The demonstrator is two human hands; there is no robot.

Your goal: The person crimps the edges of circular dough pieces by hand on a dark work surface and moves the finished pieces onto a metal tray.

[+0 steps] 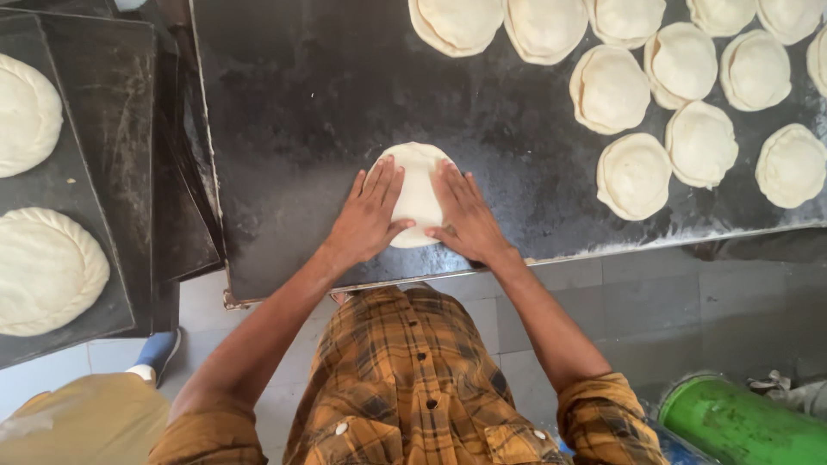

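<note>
Dough (pixel 418 194) lies oval on the dark bench (pixel 327 103), long axis running near to far, close to the near edge. Left hand (pixel 369 215) and right hand (pixel 465 215) press flat on its two sides, fingers spread and pointing far, gripping nothing. Filled rounds (pixel 633 172) sit far right; crimped rounds on a tray (pixel 103 103) at left

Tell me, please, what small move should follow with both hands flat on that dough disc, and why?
Probably press outward: the left hand and right hand lie flat on the dough disc, which looks unshaped beside the crimped pieces at right.
</note>
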